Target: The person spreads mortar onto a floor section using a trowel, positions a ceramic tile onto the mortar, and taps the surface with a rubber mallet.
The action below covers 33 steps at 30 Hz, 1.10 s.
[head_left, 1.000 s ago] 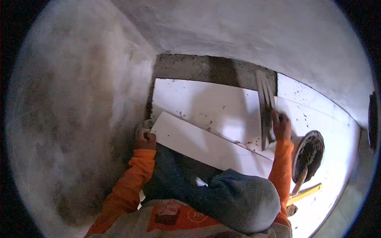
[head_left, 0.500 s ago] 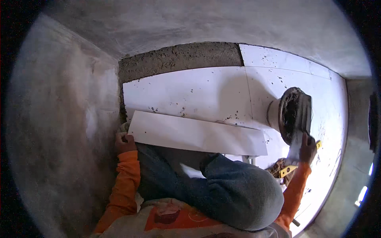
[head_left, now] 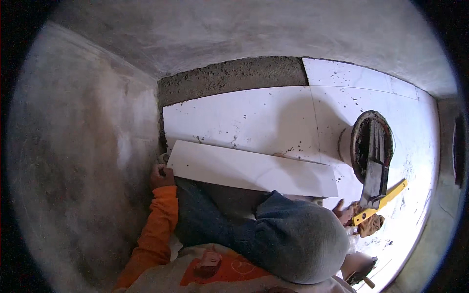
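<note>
A long cut strip of white tile [head_left: 254,168] lies above my thighs, its left end in my left hand [head_left: 162,176], fingers closed on the edge. My right hand [head_left: 343,213] is beyond my right knee, near the tile's right end, fingers apart and holding nothing; its forearm is hidden behind the knee. Just right of it are a yellow spirit level [head_left: 386,201] and a crumpled brown cloth [head_left: 371,226]. A long grey metal trowel-like tool [head_left: 374,180] rests across the rim of a mortar-smeared bucket [head_left: 345,146].
Large white tiles [head_left: 234,115] with mortar crumbs cover the floor. A strip of grey mortar [head_left: 234,74] runs along the far wall [head_left: 244,34]. Bare plaster wall [head_left: 88,161] rises close on my left. A wooden-handled tool [head_left: 369,282] lies at lower right.
My right hand has let go of the grey metal tool, leaving it on the bucket, and moved left and down toward the tile's right end. My left hand still grips the tile.
</note>
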Motion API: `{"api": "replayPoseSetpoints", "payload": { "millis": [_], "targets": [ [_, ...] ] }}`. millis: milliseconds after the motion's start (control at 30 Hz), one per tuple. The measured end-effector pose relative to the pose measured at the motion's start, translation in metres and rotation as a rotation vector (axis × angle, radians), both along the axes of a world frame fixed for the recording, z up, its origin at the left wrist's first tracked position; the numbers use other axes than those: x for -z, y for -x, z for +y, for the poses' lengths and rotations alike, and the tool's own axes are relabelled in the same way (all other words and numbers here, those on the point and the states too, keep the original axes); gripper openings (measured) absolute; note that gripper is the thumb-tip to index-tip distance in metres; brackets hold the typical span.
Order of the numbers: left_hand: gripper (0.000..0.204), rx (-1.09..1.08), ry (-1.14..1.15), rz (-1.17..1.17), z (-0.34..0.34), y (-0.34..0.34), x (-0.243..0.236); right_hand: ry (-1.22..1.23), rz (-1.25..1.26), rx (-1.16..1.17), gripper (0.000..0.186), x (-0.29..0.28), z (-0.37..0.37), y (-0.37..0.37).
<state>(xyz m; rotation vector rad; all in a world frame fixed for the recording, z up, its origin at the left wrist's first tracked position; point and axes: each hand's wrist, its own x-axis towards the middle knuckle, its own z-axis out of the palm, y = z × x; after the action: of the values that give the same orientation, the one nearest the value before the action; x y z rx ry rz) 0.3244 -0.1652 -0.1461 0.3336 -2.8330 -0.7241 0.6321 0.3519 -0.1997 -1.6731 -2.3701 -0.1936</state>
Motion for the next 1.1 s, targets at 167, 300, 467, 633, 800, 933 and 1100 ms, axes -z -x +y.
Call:
{"api": "replayPoseSetpoints", "payload": {
  "millis": [167,300,467,633,800,933,1100],
  "targets": [
    [0.024,-0.096,-0.126,-0.148,0.021,0.0,-0.021,1.369,1.213,0.513,0.068,0.041,0.084,-0.032],
    [0.026,-0.152,-0.053,-0.255,0.001,-0.001,-0.013,1.353,1.114,0.497,0.067,0.001,0.043,0.042],
    [0.028,-0.178,-0.022,-0.194,-0.008,-0.006,0.003,1.17,0.465,0.371,0.063,0.005,0.039,0.059],
    [0.028,-0.147,-0.051,-0.217,0.009,-0.003,-0.016,1.126,0.33,0.166,0.061,0.018,0.037,0.062],
    [0.023,-0.067,-0.095,-0.055,-0.01,-0.004,0.009,0.784,0.058,-0.22,0.056,0.028,0.055,0.056],
    [0.022,-0.161,-0.293,-0.181,-0.02,0.001,0.008,0.535,0.022,-0.435,0.056,0.016,0.05,0.062],
    [0.022,-0.402,-0.488,0.024,-0.073,0.03,0.055,0.979,0.322,-0.096,0.047,-0.016,0.02,0.133]
  ]
}}
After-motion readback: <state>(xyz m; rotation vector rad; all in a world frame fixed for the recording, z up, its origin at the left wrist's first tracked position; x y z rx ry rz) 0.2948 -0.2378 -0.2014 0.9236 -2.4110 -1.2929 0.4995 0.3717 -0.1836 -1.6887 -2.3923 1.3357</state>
